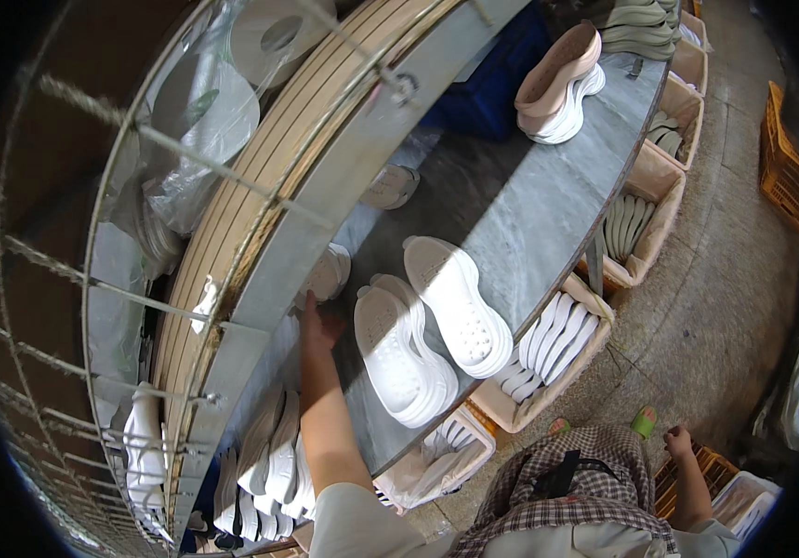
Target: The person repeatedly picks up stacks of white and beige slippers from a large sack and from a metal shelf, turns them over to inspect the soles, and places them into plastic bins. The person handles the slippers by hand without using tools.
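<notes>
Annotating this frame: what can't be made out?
All head view:
- Left hand's grip on the pale sole: too dim and small to tell.
- That sole's far part: behind the metal shelf edge.
- Blue bin's left part: same edge.
- Olive sole stack's top: cut off by upper picture edge.

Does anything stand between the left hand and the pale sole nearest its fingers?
Nothing visible stands between the left hand and the pale sole; the grey shelf edge hides part of the sole from view.
</notes>
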Tool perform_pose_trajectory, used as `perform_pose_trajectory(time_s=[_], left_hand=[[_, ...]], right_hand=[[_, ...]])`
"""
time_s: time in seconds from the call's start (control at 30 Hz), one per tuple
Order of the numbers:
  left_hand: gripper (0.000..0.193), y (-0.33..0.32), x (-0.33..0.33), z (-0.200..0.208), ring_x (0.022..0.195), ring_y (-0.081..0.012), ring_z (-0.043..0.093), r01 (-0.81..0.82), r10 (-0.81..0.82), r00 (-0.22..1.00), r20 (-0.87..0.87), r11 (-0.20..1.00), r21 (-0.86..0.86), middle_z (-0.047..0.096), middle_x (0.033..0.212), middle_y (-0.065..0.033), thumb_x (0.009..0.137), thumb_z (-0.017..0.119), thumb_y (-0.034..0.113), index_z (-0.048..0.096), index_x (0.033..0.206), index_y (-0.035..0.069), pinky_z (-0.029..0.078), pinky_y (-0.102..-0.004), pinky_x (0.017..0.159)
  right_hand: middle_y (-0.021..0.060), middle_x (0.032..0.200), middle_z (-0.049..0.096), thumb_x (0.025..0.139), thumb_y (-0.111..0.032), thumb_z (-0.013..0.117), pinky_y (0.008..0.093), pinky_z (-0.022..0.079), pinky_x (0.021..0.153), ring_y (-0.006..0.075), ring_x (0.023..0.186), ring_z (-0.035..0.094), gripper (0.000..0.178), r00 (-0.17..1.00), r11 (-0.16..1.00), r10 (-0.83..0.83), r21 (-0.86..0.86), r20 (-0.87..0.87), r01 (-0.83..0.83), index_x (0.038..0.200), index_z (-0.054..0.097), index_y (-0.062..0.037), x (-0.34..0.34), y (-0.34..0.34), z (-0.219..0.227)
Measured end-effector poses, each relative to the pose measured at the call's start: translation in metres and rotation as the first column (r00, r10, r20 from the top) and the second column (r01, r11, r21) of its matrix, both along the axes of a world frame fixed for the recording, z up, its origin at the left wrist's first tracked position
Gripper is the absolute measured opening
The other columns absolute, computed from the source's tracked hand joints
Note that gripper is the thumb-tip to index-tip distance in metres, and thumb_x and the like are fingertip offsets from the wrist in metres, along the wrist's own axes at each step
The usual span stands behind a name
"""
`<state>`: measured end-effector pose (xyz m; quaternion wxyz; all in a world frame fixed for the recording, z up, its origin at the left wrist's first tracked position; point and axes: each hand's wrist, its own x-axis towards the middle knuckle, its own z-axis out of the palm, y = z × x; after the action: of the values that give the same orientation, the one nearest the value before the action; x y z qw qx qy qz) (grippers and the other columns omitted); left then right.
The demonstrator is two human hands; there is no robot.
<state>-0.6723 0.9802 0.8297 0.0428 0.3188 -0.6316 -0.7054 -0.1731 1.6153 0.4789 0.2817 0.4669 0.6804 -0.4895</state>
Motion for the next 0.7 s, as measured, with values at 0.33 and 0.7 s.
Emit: perform_pose_trajectory(time_s=[0.33, 0.7], left_hand=[[0.032, -0.038, -0.018, -0.008, 0.048, -0.0155, 0.051, -0.154, 0.055, 0.962, -0.269, 0.919, -0.363, 0.052, 0.059, -0.0029, 0.086, 0.056, 0.039, 0.053, 0.072, 0.011, 0.038, -0.0297, 0.04], [0.066, -0.05, -0.059, -0.067, 0.113, -0.04, 0.044, 0.271, -0.207, 0.896, -0.394, 0.956, 0.114, 0.043, 0.129, -0.0176, 0.083, 0.057, 0.047, 0.039, 0.133, 0.008, 0.047, -0.0503, 0.09]], right_hand=[[0.0226, 0.114, 0.059, 0.089, -0.021, 0.055, 0.0421, 0.048, 0.087, 0.0328, 0.103, 0.058, 0.041, 0.974, 0.976, 0.217, -0.032, 0.067, -0.216, 0.122, 0.051, 0.0039, -0.029, -0.072, 0.029], [0.0227, 0.111, 0.061, 0.085, -0.021, 0.058, 0.0423, 0.048, 0.086, 0.0338, 0.101, 0.06, 0.039, 0.975, 0.977, 0.202, 0.05, 0.095, -0.207, 0.114, 0.056, 0.005, -0.015, -0.086, 0.046]])
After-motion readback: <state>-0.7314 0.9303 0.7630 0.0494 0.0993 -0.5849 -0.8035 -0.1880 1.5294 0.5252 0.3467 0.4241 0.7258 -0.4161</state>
